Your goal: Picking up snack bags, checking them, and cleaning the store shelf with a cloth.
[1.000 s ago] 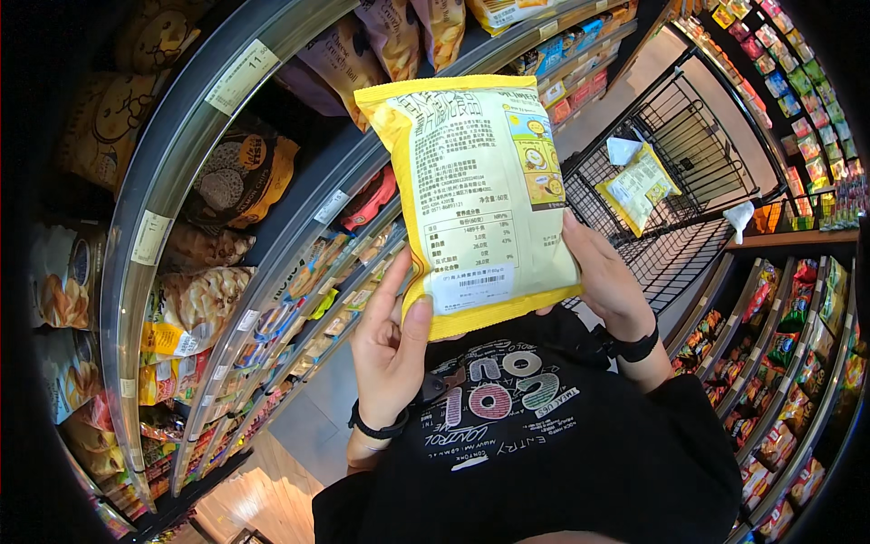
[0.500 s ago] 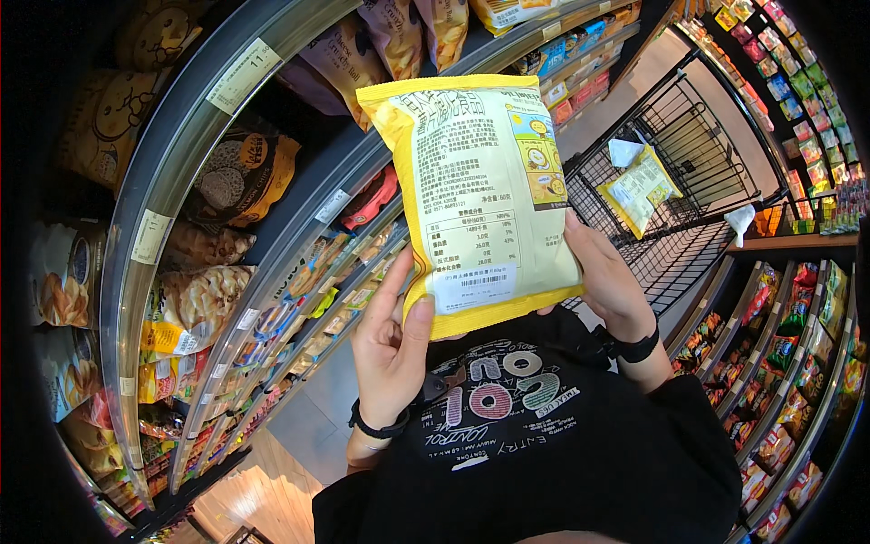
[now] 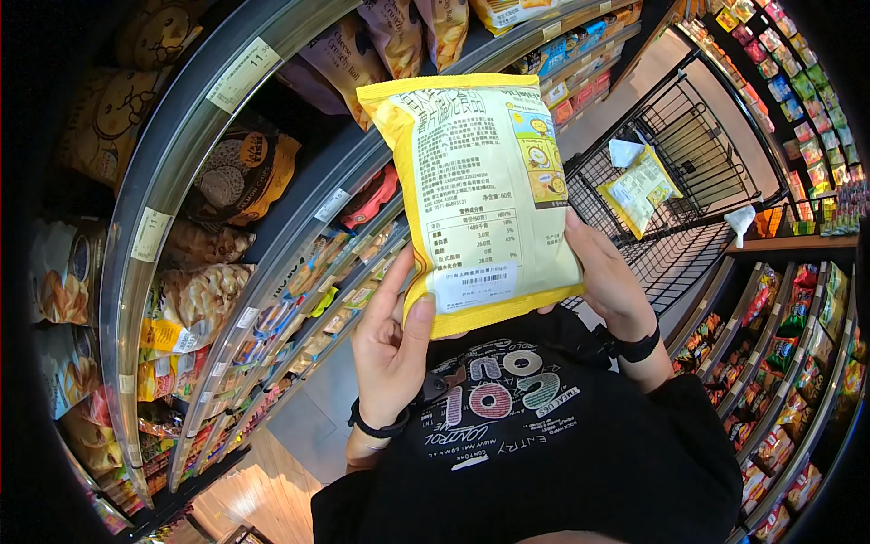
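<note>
A puffed yellow and pale-green snack bag is held up in front of my chest, its printed back toward me. My left hand grips the lower left corner, thumb on the front face and fingers along the side edge. On the lower right edge, my right hand is closed round the bag; some of its fingers are hidden behind it. A white barcode sticker lies near the bag's bottom seam. A similar yellow and pale-green bag rests in the black wire shopping cart beyond my right hand.
Curved store shelves with packaged snacks rise close on my left, with price tags along their edges. Another shelf rack of bright packets stands at the right. Tiled and wooden floor shows at the lower left.
</note>
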Motion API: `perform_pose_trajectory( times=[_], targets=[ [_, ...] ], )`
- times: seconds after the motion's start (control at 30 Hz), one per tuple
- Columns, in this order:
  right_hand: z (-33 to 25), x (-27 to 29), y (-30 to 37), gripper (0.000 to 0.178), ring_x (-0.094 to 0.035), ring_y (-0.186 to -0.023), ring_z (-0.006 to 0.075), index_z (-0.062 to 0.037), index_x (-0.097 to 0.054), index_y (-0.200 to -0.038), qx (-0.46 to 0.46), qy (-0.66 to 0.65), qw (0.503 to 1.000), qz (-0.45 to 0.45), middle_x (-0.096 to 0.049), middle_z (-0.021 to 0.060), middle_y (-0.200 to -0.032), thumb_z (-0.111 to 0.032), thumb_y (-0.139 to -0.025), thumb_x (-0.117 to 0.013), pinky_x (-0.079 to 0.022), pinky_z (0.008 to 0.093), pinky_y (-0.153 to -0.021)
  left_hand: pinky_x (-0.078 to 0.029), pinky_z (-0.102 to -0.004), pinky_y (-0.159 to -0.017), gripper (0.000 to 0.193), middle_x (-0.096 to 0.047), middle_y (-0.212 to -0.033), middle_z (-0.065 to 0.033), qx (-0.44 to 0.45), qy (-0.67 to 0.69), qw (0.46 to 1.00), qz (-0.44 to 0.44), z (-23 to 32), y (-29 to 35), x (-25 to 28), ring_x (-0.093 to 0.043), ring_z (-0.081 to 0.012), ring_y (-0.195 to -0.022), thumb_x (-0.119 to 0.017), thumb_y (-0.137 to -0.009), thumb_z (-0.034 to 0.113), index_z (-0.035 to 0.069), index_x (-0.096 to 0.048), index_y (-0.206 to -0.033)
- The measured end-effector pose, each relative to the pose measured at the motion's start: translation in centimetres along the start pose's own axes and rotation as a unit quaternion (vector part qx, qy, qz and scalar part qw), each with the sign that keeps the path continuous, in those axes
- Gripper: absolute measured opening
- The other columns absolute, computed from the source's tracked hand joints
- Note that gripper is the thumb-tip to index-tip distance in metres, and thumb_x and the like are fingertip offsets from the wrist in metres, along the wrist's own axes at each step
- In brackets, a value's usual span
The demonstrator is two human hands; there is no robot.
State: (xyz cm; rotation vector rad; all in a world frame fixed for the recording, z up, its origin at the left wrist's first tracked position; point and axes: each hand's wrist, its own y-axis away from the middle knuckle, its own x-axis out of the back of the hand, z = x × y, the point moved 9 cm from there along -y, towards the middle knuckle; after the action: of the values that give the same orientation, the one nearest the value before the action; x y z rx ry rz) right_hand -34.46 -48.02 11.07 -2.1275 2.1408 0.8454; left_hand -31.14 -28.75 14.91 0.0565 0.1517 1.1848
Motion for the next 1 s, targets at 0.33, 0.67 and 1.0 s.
perform_pose_trajectory(
  times=[0.33,0.67,1.0],
  targets=[
    [0.17,0.14,-0.07,0.058,-0.067,-0.080,0.0218,0.0042,-0.045,-0.124,0.002,0.000,1.000,0.000,-0.063,0.0173,-0.101,-0.044,-0.099,-0.024,-0.058,0.0289,-0.058,-0.043,-0.0197,-0.085,0.050,-0.053,-0.126,-0.0148,0.010,0.011,1.000,-0.013,0.11,0.08,-0.21,-0.055,-0.0107,-0.105,-0.049,-0.093,0.001,-0.006,-0.030,-0.138],
    [0.19,0.06,-0.22,0.058,-0.067,-0.079,0.0206,0.0036,-0.045,-0.124,-0.010,0.007,1.000,0.000,-0.063,0.0168,-0.100,-0.044,-0.099,-0.024,-0.058,0.0282,-0.058,-0.044,-0.0188,-0.082,0.049,-0.054,-0.123,-0.0136,0.010,-0.007,1.000,-0.002,0.03,-0.06,0.02,-0.056,-0.0094,-0.102,-0.049,-0.093,0.002,-0.005,-0.031,-0.138],
    [0.27,-0.02,-0.58,0.058,-0.067,-0.077,0.0206,0.0044,-0.045,-0.123,-0.003,0.001,1.000,-0.010,-0.063,0.0170,-0.099,-0.044,-0.099,-0.024,-0.058,0.0284,-0.057,-0.044,-0.0190,-0.082,0.048,-0.053,-0.125,-0.0138,-0.007,-0.026,1.000,0.004,0.25,-0.35,0.23,-0.055,-0.0091,-0.102,-0.050,-0.093,0.003,-0.005,-0.032,-0.138]
  ],
)
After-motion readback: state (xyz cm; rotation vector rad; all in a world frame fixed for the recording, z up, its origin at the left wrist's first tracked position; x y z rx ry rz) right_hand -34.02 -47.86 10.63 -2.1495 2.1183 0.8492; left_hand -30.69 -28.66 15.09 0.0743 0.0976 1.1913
